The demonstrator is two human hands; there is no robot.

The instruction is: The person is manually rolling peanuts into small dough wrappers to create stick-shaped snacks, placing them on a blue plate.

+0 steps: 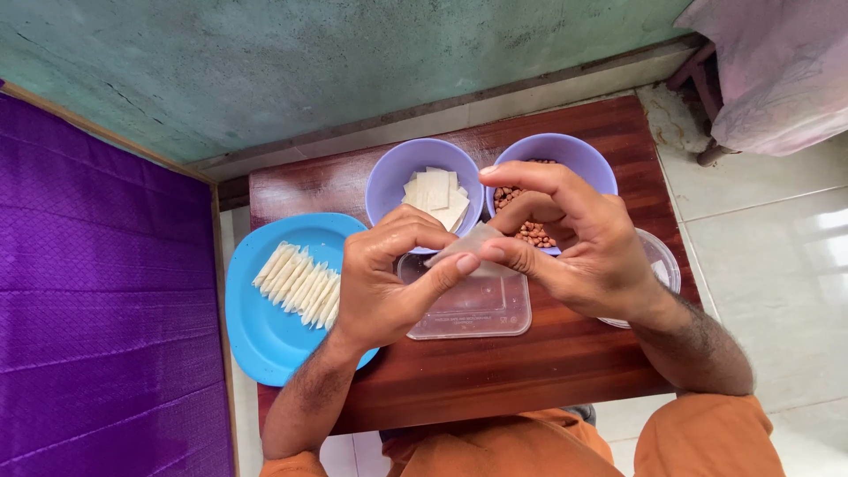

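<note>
Both hands meet over a small wooden table (495, 371), pinching one thin pale wrapper sheet (468, 245) between them. My left hand (384, 283) grips its left side with thumb and fingers. My right hand (574, 243) holds its right edge, index finger arched above. Under the hands lies a clear rectangular plastic container (477, 314). Behind it stand two purple bowls: the left one (393, 177) holds square pale wrappers (435, 196), the right one (579, 155) holds brown peanuts (521, 199).
A blue plate (265, 327) at the table's left carries a row of several folded pale wrappers (299, 283). A clear round lid or dish (662, 261) sits at the right, partly under my wrist. A purple mat (97, 300) lies left; tiled floor lies right.
</note>
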